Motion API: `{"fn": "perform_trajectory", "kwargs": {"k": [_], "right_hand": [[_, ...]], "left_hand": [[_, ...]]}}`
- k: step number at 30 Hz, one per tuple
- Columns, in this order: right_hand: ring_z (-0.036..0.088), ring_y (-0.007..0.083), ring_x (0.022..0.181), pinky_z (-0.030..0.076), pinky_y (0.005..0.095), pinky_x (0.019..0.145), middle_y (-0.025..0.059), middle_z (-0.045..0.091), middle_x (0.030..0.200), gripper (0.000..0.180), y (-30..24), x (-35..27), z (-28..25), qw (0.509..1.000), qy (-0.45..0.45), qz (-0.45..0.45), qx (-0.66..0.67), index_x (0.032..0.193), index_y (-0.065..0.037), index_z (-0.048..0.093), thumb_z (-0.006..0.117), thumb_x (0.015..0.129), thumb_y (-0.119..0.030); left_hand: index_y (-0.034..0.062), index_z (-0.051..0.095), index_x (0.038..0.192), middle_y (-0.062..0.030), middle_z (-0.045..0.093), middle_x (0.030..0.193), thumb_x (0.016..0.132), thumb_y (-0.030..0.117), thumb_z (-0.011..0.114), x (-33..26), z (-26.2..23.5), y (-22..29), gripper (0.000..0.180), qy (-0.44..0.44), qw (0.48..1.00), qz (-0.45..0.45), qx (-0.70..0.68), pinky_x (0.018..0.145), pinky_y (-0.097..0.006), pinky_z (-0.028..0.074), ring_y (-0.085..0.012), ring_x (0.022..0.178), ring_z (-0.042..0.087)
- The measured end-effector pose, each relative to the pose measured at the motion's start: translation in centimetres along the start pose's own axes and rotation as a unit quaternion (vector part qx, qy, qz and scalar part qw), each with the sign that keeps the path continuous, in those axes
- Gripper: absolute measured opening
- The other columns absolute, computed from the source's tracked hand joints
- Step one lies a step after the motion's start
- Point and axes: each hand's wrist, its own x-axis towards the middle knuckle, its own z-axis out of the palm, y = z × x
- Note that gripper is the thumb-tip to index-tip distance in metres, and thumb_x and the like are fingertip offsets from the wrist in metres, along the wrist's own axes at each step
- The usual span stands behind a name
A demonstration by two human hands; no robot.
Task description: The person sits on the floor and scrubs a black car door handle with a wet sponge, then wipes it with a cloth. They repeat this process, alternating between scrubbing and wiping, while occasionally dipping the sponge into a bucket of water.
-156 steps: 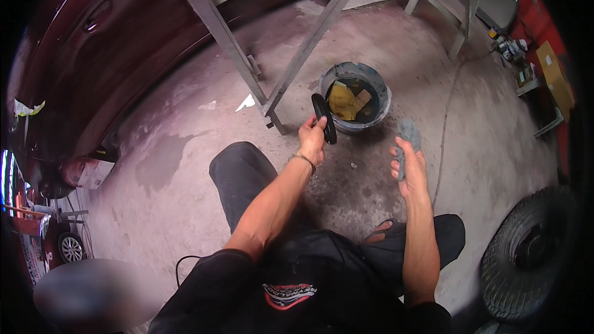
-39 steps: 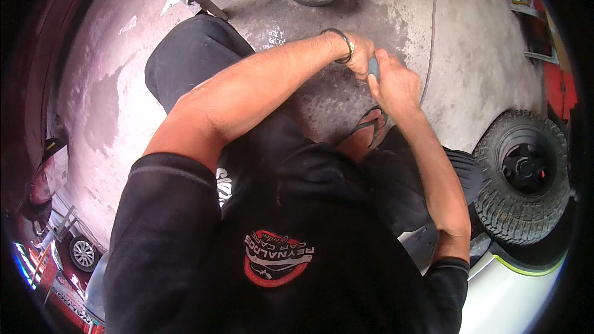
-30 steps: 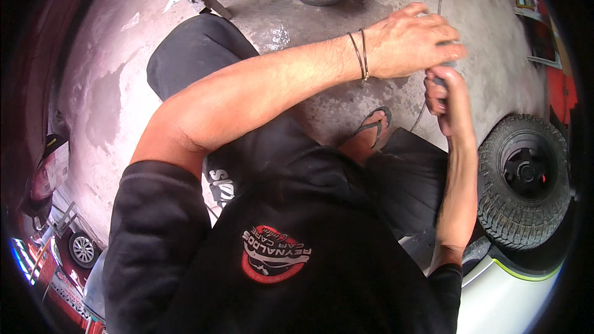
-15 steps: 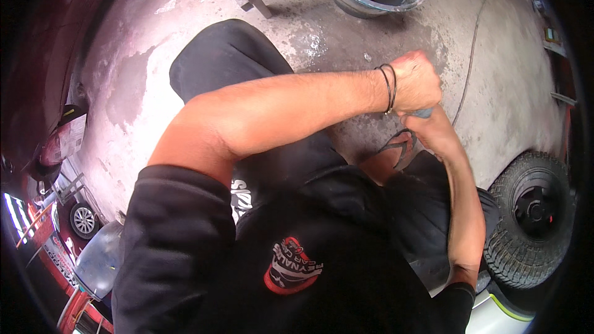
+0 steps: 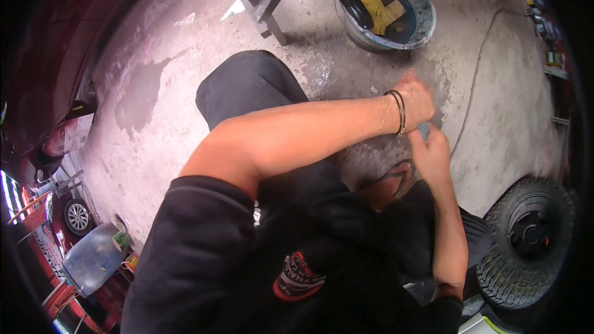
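Observation:
My left arm, with dark bands at the wrist, reaches across in front of me. At its end my left hand (image 5: 414,100) is curled closed, its fingers blurred and turned away, so what they hold is hidden. Just below it, my right hand (image 5: 431,153) is closed with the thumb up, gripping a small blue-grey piece (image 5: 423,130). Only a bit of that piece shows between the two hands; its kind cannot be made out. Both hands are close together above the wet floor, over my sandalled foot (image 5: 394,182).
A bucket (image 5: 422,31) of dark water stands ahead, with a black rounded thing (image 5: 350,3) on its rim and yellow pieces (image 5: 371,9) inside. A grey stand leg (image 5: 272,3) is left of it. A tyre (image 5: 526,241) lies at right; a cable (image 5: 473,80) crosses the floor.
The view has shifted, so the bucket and floor sit lower in the picture. My left fist has turned slightly, and the right hand now shows more upright below it, with more blue-grey visible.

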Motion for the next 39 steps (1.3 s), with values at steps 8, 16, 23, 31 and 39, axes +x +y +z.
{"fn": "perform_trajectory", "kwargs": {"k": [8,16,23,31,39], "right_hand": [[0.035,0.01,0.037,0.028,0.027,0.036,-0.0035,0.041,0.052,0.04,-3.6,-2.3,-10.1,0.446,-0.248,0.173,0.843,0.088,-0.016,0.052,0.055,0.105,-0.051],[0.036,0.0087,0.039,0.03,0.0282,0.041,-0.0031,0.045,0.057,0.03,-5.0,-2.6,-8.0,0.67,-0.44,0.133,0.583,0.089,-0.005,0.06,0.079,0.089,-0.028],[0.053,0.013,0.055,0.042,0.0331,0.051,-0.0001,0.059,0.068,0.032,-2.5,-1.8,-1.4,0.869,-0.252,0.27,0.33,0.118,0.005,0.07,0.077,0.093,-0.014],[0.074,0.0465,0.105,0.058,0.0531,0.089,0.0276,0.077,0.111,0.037,1.4,0.7,4.9,0.968,-0.176,0.178,0.008,0.117,0.001,0.073,0.07,0.093,-0.027],[0.075,0.0452,0.105,0.059,0.0551,0.091,0.0257,0.079,0.108,0.047,0.8,2.6,4.7,0.966,-0.165,0.156,-0.121,0.129,-0.003,0.071,0.074,0.091,-0.03]], "left_hand": [[0.0212,0.068,0.128,-0.0055,0.065,0.121,0.089,0.027,0.073,-0.9,-5.2,1.0,0.04,0.604,0.78,0.151,-0.065,0.105,-0.049,0.051,-0.0244,0.122,0.065],[0.0185,0.072,0.086,0.003,0.058,0.072,0.07,0.032,0.079,-4.7,-5.7,1.3,0.022,0.361,0.899,0.244,-0.046,0.075,-0.034,0.047,-0.0169,0.071,0.065],[0.0132,0.078,0.077,-0.0079,0.077,0.073,0.066,0.029,0.082,-2.7,0.7,1.3,0.019,0.036,0.993,0.111,0.009,0.072,-0.037,0.055,-0.0241,0.069,0.077],[0.0095,0.083,0.085,-0.0121,0.08,0.084,0.073,0.019,0.081,-0.4,6.8,0.3,0.015,-0.001,0.999,-0.034,-0.043,0.072,-0.045,0.062,-0.0316,0.082,0.081],[0.003,0.083,0.099,-0.0197,0.08,0.098,0.077,0.016,0.078,0.9,7.4,-1.2,0.025,-0.129,0.969,-0.148,-0.148,0.085,-0.051,0.063,-0.0364,0.1,0.08]]}}
